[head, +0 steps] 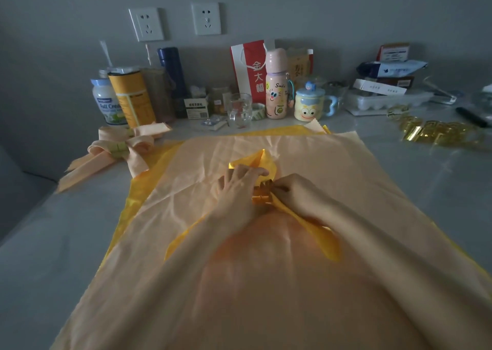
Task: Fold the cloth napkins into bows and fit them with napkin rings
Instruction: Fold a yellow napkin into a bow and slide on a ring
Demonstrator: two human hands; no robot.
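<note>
A folded yellow napkin (262, 160) lies on a spread peach cloth (202, 179) in the middle of the table, its tails running back towards me. A gold napkin ring (262, 196) sits round its middle. My left hand (237, 187) grips the napkin's folded loops just left of the ring. My right hand (298, 194) pinches the napkin at the ring's right side. A finished peach bow (121, 147) with a ring lies at the far left.
Spare gold rings (436, 131) lie heaped at the right, near a black marker (471, 116). Along the wall stand tins, bottles, a glass (239, 110), a red paper bag (249, 70), a cartoon mug (310, 104) and boxes (386, 83). A yellow cloth (127, 208) lies under the peach one.
</note>
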